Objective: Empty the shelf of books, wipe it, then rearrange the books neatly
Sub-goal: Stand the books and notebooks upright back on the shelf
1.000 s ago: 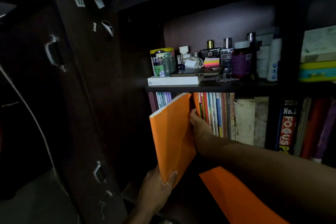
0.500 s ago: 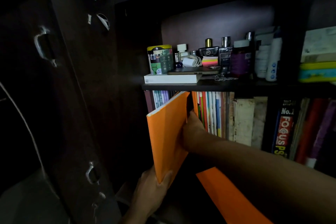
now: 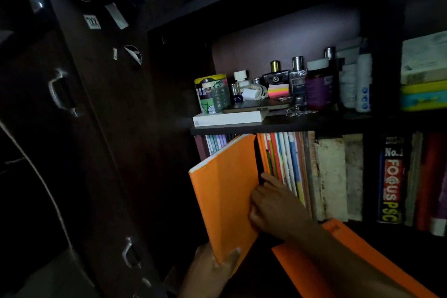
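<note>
Emptying shelf (image 3: 278, 126): early stage, row of books (image 3: 285, 159) mostly in place. Left hand (image 3: 215, 271) grips orange book (image 3: 225, 198) at near bottom edge; book upright, long axis vertical, leaning left. Right hand (image 3: 271, 205) fingers curled on next spines. Next: pull book clear.

We see a dark wooden shelf (image 3: 314, 121) carrying a white box (image 3: 229, 119), a printed tin (image 3: 212, 93) and perfume bottles (image 3: 298, 80); on the shelf below, upright books (image 3: 285, 162) stand packed spine-out in dim light.
</note>
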Motion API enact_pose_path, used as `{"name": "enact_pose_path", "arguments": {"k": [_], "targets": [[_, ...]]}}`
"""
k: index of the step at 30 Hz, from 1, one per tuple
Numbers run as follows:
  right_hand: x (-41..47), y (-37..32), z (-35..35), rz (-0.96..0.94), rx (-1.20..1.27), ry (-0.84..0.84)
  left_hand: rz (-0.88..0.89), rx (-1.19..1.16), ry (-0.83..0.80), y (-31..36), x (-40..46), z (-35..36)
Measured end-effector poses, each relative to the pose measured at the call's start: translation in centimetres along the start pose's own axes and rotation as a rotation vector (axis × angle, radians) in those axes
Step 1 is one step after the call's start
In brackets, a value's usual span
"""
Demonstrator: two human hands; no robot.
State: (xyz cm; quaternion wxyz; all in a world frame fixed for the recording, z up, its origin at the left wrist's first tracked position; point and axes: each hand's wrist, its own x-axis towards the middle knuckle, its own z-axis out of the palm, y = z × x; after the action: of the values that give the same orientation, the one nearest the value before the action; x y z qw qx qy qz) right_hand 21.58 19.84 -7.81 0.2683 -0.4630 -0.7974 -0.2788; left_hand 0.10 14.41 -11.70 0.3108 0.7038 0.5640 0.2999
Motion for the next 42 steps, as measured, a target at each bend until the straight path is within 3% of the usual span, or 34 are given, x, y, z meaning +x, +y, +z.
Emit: {"name": "enact_pose_path", "arguments": {"k": [4,10,14,19,27,35,42], "targets": [[-0.6,0.1,1.2,0.052,0.090,0.139,-0.042,0.015,0.014,-0.4,0.4,0.1],[-0.7,-0.1,1.1,0.111,0.174,0.099,0.026,-0.076,0.011,1.1,-0.5,0.4],[-0.9,-0.1,0.9,0.121,0.251,0.078,0.177,-0.191,0.024,2.7,-1.0,0.6],[-1.1,-0.4,0.5,0.147,0.251,0.053,0.033,-0.457,0.184,3.7,-0.6,1.8],[-1.2,-0.7,-0.3,0.205,0.250,0.057,0.194,-0.411,0.357,7.4,-0.5,-1.3],[-1.3,-0.5,-0.2,0.182,0.309,0.064,0.192,-0.453,0.297,9.5,0.4,-2.3],[-1.3,0.2,0.1,0.148,0.386,0.099,0.180,-0.439,0.349,11.0,1.6,-1.6]]}}
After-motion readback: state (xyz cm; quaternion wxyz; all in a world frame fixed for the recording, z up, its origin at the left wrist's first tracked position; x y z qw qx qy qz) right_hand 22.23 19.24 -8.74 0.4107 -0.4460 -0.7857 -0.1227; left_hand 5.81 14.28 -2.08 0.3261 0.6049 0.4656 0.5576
